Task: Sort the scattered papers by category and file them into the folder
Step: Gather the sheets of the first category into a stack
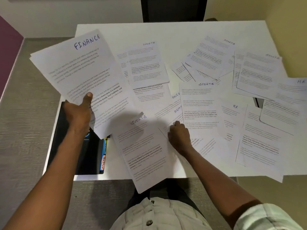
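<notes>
My left hand (78,113) grips a thin stack of sheets headed FINANCE (79,67), lifted above the table's left side, thumb on top. Under it lies a black folder (79,156) with coloured tabs, one marked SPORTS. My right hand (179,136) rests with curled fingers on a partly covered sheet headed ADM (172,113), its fingertips at the sheet's edge. A SPORTS sheet (142,150) lies in front of me, overhanging the table's near edge. Other sheets marked SPORTS (199,105), HR (232,120) and FINANCE are scattered across the white table (132,32).
Overlapping papers (259,75) cover the right half of the table and hang over its right edge. A dark chair (172,9) stands behind the far edge. Grey floor lies to the left, and a wall stands beyond.
</notes>
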`<action>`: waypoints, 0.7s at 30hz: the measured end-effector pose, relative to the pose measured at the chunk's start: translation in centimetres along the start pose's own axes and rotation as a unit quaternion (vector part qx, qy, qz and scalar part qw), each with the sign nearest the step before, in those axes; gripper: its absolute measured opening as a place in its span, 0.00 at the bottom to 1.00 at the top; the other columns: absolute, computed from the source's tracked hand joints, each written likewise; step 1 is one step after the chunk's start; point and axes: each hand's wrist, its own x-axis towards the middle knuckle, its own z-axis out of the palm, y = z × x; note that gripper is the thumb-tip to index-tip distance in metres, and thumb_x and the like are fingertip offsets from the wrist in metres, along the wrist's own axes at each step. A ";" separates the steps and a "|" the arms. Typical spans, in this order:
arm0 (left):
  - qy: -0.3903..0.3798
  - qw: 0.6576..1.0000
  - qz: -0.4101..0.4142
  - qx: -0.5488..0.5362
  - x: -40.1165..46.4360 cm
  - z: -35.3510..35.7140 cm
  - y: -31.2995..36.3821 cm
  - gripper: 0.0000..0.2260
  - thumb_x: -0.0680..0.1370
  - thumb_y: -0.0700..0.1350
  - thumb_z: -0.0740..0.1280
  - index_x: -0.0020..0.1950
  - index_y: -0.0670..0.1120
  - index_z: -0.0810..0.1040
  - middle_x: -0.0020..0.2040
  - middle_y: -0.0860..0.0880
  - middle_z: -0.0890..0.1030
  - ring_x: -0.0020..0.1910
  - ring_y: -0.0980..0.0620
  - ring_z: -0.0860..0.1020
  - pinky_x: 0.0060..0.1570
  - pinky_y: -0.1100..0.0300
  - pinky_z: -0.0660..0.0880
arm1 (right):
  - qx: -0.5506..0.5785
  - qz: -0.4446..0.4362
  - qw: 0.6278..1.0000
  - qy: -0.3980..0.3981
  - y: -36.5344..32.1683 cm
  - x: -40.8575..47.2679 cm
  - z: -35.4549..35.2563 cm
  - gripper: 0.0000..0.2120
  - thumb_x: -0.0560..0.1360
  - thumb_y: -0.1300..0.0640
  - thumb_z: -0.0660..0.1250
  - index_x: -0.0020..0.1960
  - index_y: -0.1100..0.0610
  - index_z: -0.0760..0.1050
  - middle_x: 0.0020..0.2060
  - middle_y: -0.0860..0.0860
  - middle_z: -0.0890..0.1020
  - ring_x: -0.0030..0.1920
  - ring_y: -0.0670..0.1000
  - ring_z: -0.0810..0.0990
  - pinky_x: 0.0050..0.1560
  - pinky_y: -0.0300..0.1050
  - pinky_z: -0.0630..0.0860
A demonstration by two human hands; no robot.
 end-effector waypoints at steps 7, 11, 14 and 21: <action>-0.014 1.000 0.009 0.020 -1.4 2.8 0.2 0.18 0.77 0.41 0.73 0.63 0.51 0.73 0.52 0.60 0.80 0.46 0.69 0.80 0.42 0.73 0.77 | -0.014 0.033 0.999 0.003 5.1 0.6 -1.4 0.13 0.78 0.51 0.63 0.52 0.61 0.71 0.55 0.62 0.72 0.52 0.61 0.72 0.38 0.52 0.75; -0.020 0.999 0.008 0.030 -1.9 3.7 0.3 0.19 0.76 0.43 0.74 0.64 0.52 0.74 0.55 0.59 0.81 0.51 0.64 0.80 0.46 0.69 0.79 | -0.017 0.135 0.990 -0.037 6.8 0.5 -2.0 0.28 0.77 0.44 0.63 0.68 0.62 0.64 0.70 0.67 0.62 0.66 0.66 0.66 0.58 0.61 0.73; -0.027 0.999 0.009 0.035 -2.2 4.4 0.3 0.22 0.75 0.43 0.75 0.67 0.48 0.74 0.57 0.56 0.82 0.54 0.60 0.81 0.49 0.66 0.80 | 0.007 0.163 0.986 -0.040 7.9 0.3 -2.2 0.33 0.74 0.41 0.67 0.70 0.60 0.62 0.73 0.67 0.58 0.69 0.67 0.62 0.62 0.64 0.68; -0.036 0.996 -0.002 0.078 -4.0 7.2 -0.2 0.20 0.76 0.47 0.74 0.65 0.50 0.72 0.58 0.55 0.79 0.56 0.55 0.79 0.58 0.58 0.78 | 0.010 0.111 0.994 -0.011 8.8 2.0 -3.3 0.28 0.73 0.43 0.70 0.63 0.61 0.70 0.62 0.63 0.71 0.60 0.63 0.72 0.55 0.60 0.75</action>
